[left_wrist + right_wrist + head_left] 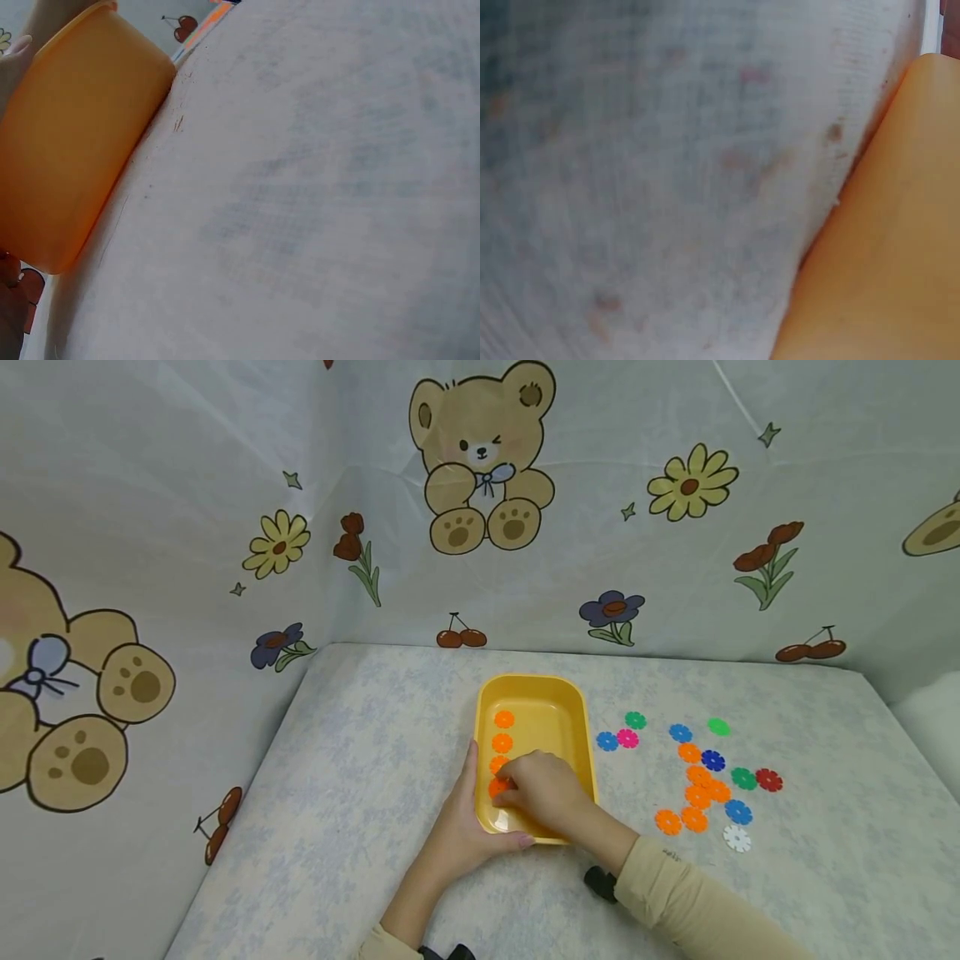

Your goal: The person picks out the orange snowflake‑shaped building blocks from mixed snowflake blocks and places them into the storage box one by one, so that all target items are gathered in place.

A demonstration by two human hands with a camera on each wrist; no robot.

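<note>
Gripping a yellow rectangular plastic tray [549, 722], lengthwise toward the far edge of the desk [375, 727], in curled left hand [467, 827]; pinching a notched orange disc [496, 788] in near-closed right hand [543, 789].

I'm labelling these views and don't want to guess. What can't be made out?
Head view: the right hand covers part of the lowest orange disc; whether it pinches it is unclear.
Left wrist view: the near side of the yellow tray hides its inside.
Right wrist view: the right edge cuts off the tray, and the coloured spots on the pale surface are too blurred to identify.
</note>
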